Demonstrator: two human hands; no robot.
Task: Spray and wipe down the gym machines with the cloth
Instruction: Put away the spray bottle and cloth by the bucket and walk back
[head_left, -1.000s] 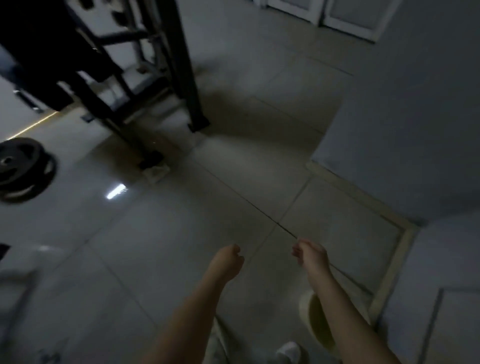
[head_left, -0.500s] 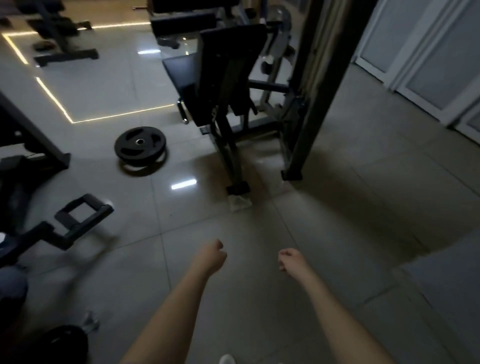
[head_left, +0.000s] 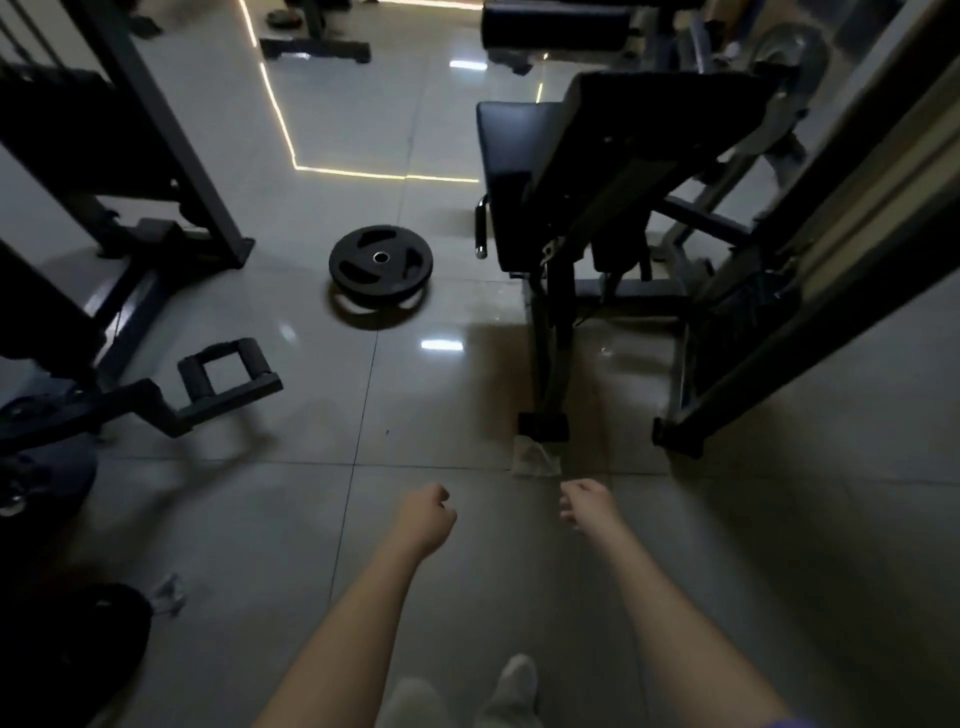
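Head view: left hand (head_left: 423, 519) and right hand (head_left: 589, 506) curl into empty fists. Just beyond the right hand, a pale, crumpled cloth (head_left: 535, 458), seemingly, lies at the foot of the black gym machine (head_left: 519, 171).

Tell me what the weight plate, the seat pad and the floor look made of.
Weight plate: black, matte, likely rubber-coated, with a shiny metal centre ring. Seat pad: black padded vinyl or leather, by its soft sheen. Floor: glossy glazed tile, shown by grout lines and mirrored lights.
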